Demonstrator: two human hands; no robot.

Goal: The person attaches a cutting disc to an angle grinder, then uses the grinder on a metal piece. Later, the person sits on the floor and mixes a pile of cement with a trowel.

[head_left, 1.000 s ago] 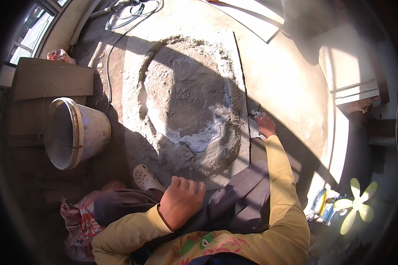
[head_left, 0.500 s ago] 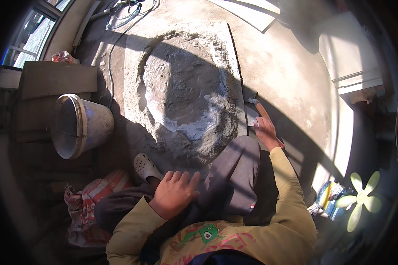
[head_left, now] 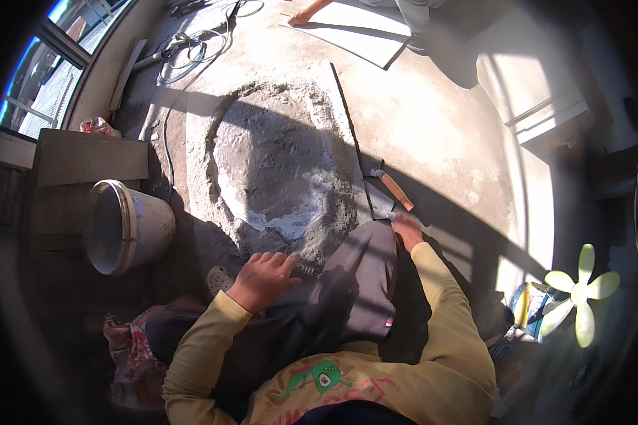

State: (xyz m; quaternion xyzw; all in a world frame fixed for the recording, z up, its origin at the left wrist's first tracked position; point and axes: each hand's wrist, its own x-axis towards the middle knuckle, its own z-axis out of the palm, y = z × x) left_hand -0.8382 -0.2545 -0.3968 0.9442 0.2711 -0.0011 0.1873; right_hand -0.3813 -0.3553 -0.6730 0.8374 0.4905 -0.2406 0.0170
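Observation:
A ring of grey cement mix [head_left: 205, 170] surrounds a wet, slurry-filled hollow [head_left: 269, 156] on a flat board, just ahead of my knees. My right hand [head_left: 406, 232] is down beside my right knee, its fingers closed at the handle end of a trowel. The trowel's grey blade [head_left: 380, 202] lies along the board's right edge. Just beyond it rests a hand tool with an orange-brown handle [head_left: 397, 193], apart from my hand. My left hand [head_left: 264, 278] is over my bent left leg, fingers loosely out with nothing in them.
A smeared white bucket [head_left: 145, 225] lies tipped at left, by brown boards [head_left: 92, 159]. Coiled hose [head_left: 184, 57] is at the far left. Another person's hand [head_left: 301, 17] touches a white panel [head_left: 354, 32] at the back. A pale-green fan blade [head_left: 580, 292] stands at right.
My right hand has drawn back from the orange-brown handle and closed at the trowel. The view has shifted; another person's hand and foot now show at the back.

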